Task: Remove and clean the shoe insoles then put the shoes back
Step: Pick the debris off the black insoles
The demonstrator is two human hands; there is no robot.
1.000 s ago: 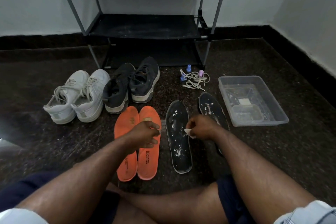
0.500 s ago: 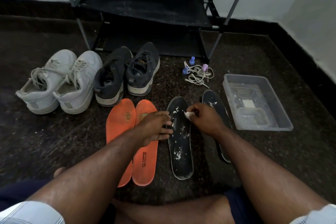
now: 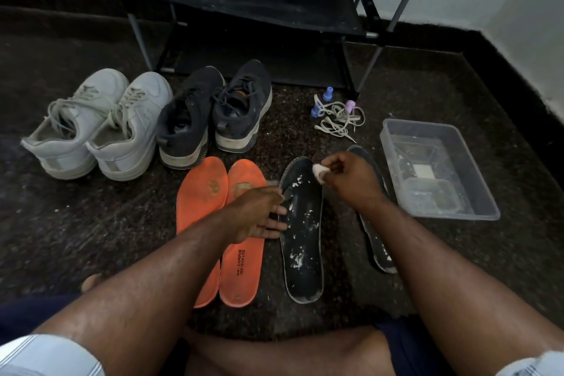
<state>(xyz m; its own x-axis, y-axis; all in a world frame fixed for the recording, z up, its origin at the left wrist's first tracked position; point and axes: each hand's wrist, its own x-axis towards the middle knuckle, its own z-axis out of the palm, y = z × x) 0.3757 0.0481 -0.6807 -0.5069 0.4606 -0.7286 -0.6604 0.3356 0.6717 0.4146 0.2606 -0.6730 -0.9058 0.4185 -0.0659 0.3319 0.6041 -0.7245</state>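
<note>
Insoles out, lying on floor: orange pair (image 3: 227, 223), black pair, near one (image 3: 302, 232) flecked white, cleaning unfinished. Shoes (image 3: 146, 122) off rack (image 3: 244, 6). Left hand (image 3: 259, 210) flat, steadying insole; right hand (image 3: 348, 180) pinches white wad (image 3: 319, 169).

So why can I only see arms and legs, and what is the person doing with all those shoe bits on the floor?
The camera sits on the person's head and looks down, so you see only their arms and knees. They are sitting on a dark floor. In front lie two orange insoles, the soft pads from inside shoes, and two black insoles speckled with white. The right hand pinches a small white wad over one black insole. The left hand lies flat with its fingers on that insole's edge. Behind are white shoes, dark shoes, loose laces, a clear tub and a shoe rack.
</note>
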